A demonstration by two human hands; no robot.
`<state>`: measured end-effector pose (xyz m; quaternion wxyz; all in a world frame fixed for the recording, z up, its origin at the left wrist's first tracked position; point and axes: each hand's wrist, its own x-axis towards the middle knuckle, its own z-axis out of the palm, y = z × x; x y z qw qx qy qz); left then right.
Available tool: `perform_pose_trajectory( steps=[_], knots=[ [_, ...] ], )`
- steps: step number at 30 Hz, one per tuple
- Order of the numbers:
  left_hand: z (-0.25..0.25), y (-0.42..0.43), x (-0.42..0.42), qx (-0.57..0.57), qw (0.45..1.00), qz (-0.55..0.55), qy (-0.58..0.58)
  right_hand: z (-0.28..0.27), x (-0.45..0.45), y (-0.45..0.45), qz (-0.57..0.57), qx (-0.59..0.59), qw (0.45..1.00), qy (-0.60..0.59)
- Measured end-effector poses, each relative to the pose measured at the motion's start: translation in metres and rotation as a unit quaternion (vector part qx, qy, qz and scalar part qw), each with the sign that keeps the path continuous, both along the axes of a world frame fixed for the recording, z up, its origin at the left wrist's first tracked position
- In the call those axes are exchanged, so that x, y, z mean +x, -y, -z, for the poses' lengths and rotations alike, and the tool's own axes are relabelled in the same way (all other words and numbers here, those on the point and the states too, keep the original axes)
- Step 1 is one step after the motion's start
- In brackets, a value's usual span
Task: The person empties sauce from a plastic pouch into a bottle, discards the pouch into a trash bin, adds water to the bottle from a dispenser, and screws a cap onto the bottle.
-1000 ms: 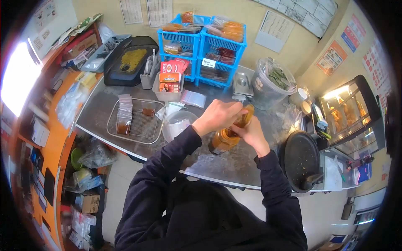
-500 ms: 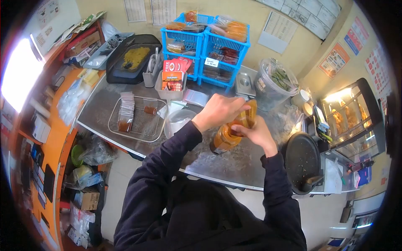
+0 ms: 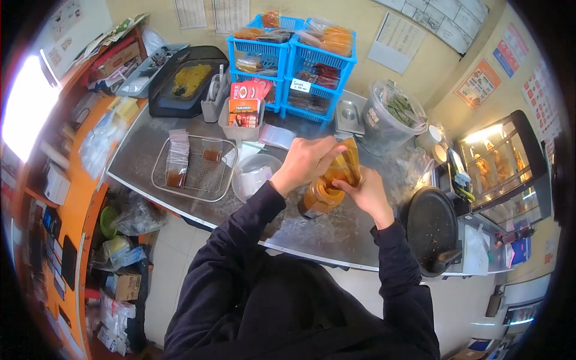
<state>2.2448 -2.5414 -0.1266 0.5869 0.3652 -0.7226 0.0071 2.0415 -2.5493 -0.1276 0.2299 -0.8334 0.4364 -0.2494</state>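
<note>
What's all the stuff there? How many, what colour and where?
Bag: one, amber, between the hands
Jar: one, orange, below the bag
Table: one, dark grey, under the jar
Wire basket: one, silver, table's left side
Tub: one, clear, right of the wire basket
Leaflet box: one, pale, behind the tub
Tray: one, black, table's back left
Crate stacks: two, blue, by the wall
Bucket: one, clear, back right
Pan: one, black, table's right end
Display case: one, black-framed, far right
Counter: one, orange, far left
Rest: too jumbled to count
Left hand: one, dark-sleeved, holding the bag
Right hand: one, dark-sleeved, holding the bag
</note>
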Motion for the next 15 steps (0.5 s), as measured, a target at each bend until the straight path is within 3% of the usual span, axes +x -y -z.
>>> perform_pose_trajectory(
  steps=[4,7,10,15],
  knots=[
    [0.003,0.005,0.005,0.004,1.000,-0.011,0.014,-0.003,-0.002,0.003,-0.007,0.017,1.000,-0.008],
    [0.004,0.008,0.009,0.000,1.000,-0.019,0.008,-0.013,-0.007,0.003,-0.085,0.062,0.990,0.094],
    [0.008,0.009,0.016,0.026,0.999,-0.026,-0.017,-0.004,-0.023,0.010,-0.107,0.056,0.989,0.084],
    [0.013,0.009,0.013,0.027,0.999,-0.024,-0.035,0.001,-0.024,0.003,-0.080,-0.041,0.995,0.048]
  ],
)
